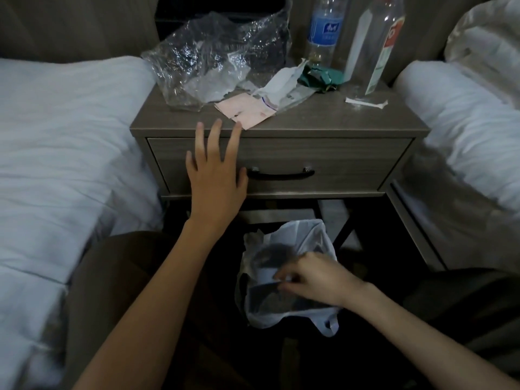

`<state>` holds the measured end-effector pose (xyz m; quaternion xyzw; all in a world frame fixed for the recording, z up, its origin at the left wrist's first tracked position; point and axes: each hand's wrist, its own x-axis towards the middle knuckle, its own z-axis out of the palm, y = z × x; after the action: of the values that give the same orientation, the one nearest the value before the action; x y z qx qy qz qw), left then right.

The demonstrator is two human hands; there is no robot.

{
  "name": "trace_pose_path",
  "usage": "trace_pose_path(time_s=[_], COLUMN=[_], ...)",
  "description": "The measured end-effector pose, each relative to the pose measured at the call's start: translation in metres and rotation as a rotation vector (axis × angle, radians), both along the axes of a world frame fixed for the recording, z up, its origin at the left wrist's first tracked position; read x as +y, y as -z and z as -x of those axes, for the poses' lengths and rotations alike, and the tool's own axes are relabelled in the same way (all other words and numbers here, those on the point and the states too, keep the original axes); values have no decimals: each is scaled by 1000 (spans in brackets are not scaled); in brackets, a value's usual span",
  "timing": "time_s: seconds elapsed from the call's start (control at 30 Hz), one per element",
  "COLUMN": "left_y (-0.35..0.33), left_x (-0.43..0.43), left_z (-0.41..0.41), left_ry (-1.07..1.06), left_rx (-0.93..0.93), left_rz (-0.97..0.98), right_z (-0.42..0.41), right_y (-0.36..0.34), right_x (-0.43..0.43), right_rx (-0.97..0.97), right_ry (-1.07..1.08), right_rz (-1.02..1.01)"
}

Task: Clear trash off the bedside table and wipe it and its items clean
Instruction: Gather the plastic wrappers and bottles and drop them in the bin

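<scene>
The grey bedside table (323,119) carries a crumpled clear plastic bag (208,60), pink paper slips (247,112), white torn paper (278,83), a green wrapper (320,77), a small white strip (365,102) and two clear bottles (323,32) (374,46). My left hand (216,173) reaches up in front of the drawer with fingers straight, fingertips at the table's front edge near the pink slips. My right hand (312,280) hangs over the trash bin lined with a white bag (292,313) below the table, fingers curled; what it pinches, if anything, is blurred.
White beds flank the table, one on the left (62,136) and one on the right (464,130). The drawer has a dark handle (281,174). The floor under the table is dark. My knees show at the bottom left and right.
</scene>
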<state>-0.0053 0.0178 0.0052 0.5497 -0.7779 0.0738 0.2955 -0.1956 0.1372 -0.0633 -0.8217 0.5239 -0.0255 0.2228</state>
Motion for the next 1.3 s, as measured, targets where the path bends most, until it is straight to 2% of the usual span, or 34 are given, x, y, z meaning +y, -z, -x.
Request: trace_pose_path(time_s=[0.2,0.33,0.47,0.57,0.7,0.77,0.87,0.97,1.13,1.3], left_y=[-12,-25,-30,-32,-33,-35,-37,-40,-50,-56], left_x=[-8,-11,-16,-16,-17,-20,-23,-23,-23,-19], left_z=[-7,-9,-11,-10,-9,-8,-6,-6,-11,-18], left_ry=[48,85,112,131,160,173,189,185,194,248], left_rx=[151,192,199,244,270,278,296,322,364,298], left_rz=[75,43,26,1,-3,-13,-26,-4,31,101], right_z=[8,5,4,8,15,17,18,16,12,12], right_y=[-81,-125,-156,-167,-173,-174,-171,-164,-164,-166], right_x=[-31,-70,-121,-160,-190,-199,-202,-198,-181,-142], right_rx=[-322,-352,-122,-71,92,133,176,221,104,25], right_ry=[175,216,223,249,253,224,194,182,90,54], right_rz=[461,724,691,589,438,436,535,722,950,1084])
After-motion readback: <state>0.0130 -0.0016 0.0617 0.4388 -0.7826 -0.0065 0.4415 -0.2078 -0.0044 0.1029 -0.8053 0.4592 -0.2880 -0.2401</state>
